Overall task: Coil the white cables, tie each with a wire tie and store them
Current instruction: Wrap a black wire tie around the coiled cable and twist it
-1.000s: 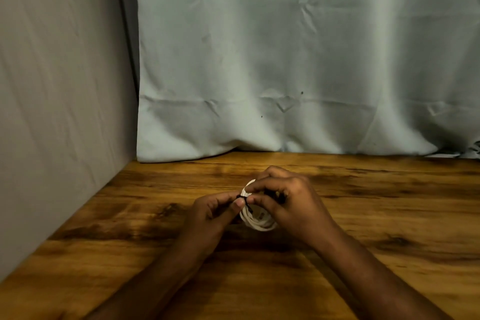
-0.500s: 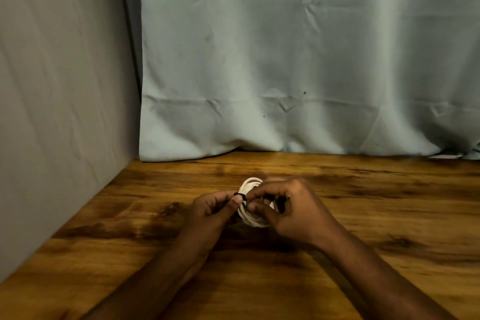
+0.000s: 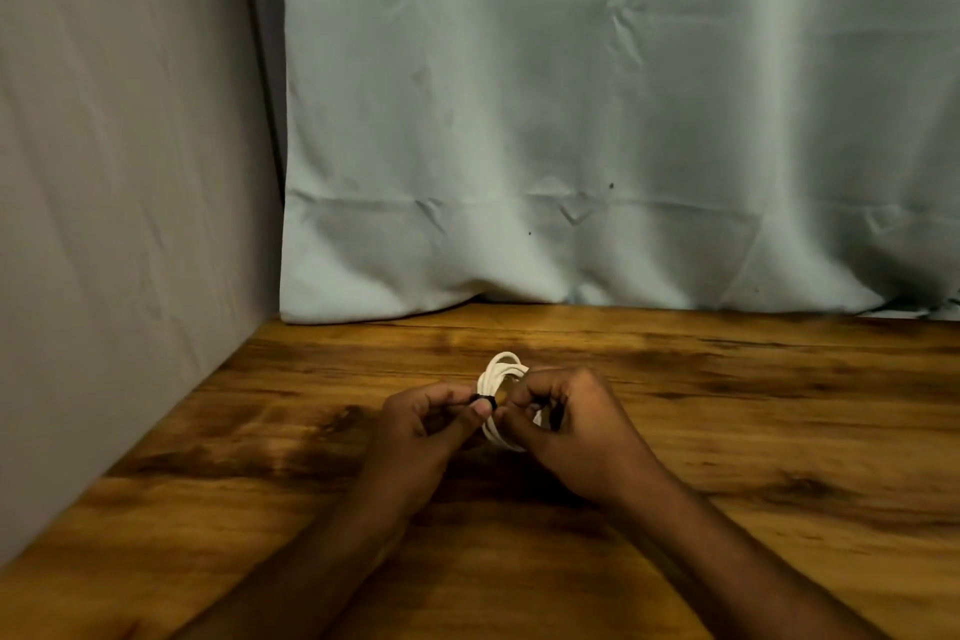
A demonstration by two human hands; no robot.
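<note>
A small coil of white cable [image 3: 500, 374] stands upright between my two hands, just above the wooden table [image 3: 727, 405]. A black wire tie [image 3: 485, 400] wraps the coil's left side. My left hand [image 3: 423, 437] pinches the tie between thumb and fingertips. My right hand [image 3: 566, 424] curls round the coil's right half, and its fingertips meet the tie too. The lower right part of the coil is hidden behind my right fingers.
A pale grey cloth [image 3: 597, 120] hangs along the back edge of the table. A cloth-covered wall [image 3: 119, 172] closes off the left side. No other cable or container is in view.
The coil has tipped up, so its top loops now show above my right fingers. Both hands keep their hold at the tie and have hardly shifted.
</note>
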